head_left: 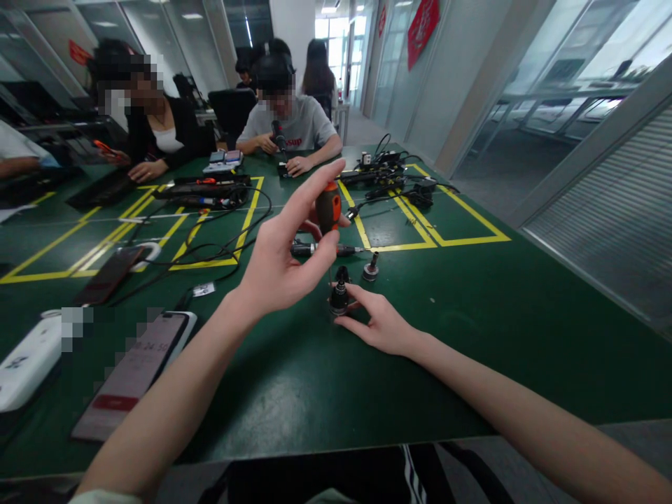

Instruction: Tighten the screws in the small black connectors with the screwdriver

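Observation:
Upright in my left hand (294, 252) is a screwdriver (328, 208) with an orange and dark handle, gripped between thumb and fingers. Its thin shaft points down beside a small black cone-shaped part (339, 298) on the green table (446, 308). The fingers of my right hand (379, 320) hold that part from the right, near its base. Just behind it stands another small dark piece, partly hidden. A round metal part with a stem (371, 268) stands slightly farther back to the right. Behind my left hand lies a dark pen-like tool (346, 250), its tip pointing right.
Phones (134, 378) (113, 275) and a white device (31, 360) lie at the left. Cables and black tools (386, 175) rest farther back among yellow tape lines. Across the table, a person in grey (309, 126) holds a tool; another in black (178, 133) sits left.

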The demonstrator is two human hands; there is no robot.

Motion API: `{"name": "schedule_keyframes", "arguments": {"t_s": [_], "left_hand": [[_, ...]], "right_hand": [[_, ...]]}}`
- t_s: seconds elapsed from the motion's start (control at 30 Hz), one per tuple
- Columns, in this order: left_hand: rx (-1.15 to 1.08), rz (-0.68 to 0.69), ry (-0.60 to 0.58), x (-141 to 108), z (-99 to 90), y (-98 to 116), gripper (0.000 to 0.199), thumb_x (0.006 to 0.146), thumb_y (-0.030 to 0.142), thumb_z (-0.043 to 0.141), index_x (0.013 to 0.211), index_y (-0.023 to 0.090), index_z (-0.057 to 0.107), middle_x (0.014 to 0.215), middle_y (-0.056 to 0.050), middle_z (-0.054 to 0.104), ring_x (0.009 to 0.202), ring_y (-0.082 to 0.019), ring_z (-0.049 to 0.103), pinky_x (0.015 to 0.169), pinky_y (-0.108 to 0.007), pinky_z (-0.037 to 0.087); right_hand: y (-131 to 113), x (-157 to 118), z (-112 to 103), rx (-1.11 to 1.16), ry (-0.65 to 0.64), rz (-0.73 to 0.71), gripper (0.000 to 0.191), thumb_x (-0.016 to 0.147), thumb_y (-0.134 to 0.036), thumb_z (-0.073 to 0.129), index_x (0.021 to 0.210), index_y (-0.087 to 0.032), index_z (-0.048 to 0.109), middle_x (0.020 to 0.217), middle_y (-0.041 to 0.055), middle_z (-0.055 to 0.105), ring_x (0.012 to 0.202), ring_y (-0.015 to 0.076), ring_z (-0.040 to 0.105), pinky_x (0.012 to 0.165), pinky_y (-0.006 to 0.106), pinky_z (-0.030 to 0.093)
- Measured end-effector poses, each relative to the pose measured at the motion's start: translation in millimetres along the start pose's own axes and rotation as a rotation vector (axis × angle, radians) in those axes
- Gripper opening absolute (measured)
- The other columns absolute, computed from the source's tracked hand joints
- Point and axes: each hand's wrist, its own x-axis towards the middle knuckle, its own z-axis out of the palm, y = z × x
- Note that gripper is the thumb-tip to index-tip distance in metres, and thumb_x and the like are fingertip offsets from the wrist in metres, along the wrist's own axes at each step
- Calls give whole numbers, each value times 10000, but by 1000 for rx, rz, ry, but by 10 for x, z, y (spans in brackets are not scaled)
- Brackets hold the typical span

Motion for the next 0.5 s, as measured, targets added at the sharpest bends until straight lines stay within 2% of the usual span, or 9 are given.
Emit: {"name": "schedule_keyframes", "arguments": {"t_s": [0.13,0.23,0.3,0.43,0.5], "left_hand": [[55,59,48,-5,25,-48,699,967,262,727,1584,380,422,1547,-69,581,1013,-198,752,743,-324,665],[84,85,64,-10,31,-56,723,941,302,770,1575,370,428,1519,-66,598,1226,-284,706,859,-388,681],[82,73,27,-10,27,-40,694,965,306,732,1585,359,424,1558,-67,576,1297,-306,679,956,-429,668],[-9,43,-60,-2,10,0,661,1043,312,569,1652,381,319,1669,-80,465,1050,-226,779,910,-412,678],[-14,42,-66,3,3,11,682,1036,298,568,1655,409,304,1664,-67,473,960,-199,791,872,-400,682]], "right_hand": [[2,3,-13,-16,-11,-26,521,972,-263,723,1461,-190,559,1294,148,771,934,247,820,854,394,698],[15,3,-16,-10,-14,-33,510,978,-265,714,1459,-191,560,1316,150,764,1012,257,812,877,393,696],[23,3,-13,-3,-16,-28,507,978,-265,713,1455,-190,560,1307,148,768,1007,256,813,873,395,698],[19,10,-5,19,-10,-35,508,975,-253,714,1454,-192,556,1300,142,770,1031,255,808,859,388,702],[11,15,-2,37,-7,-36,501,980,-242,705,1456,-193,556,1298,143,771,1063,259,802,864,389,702]]}}
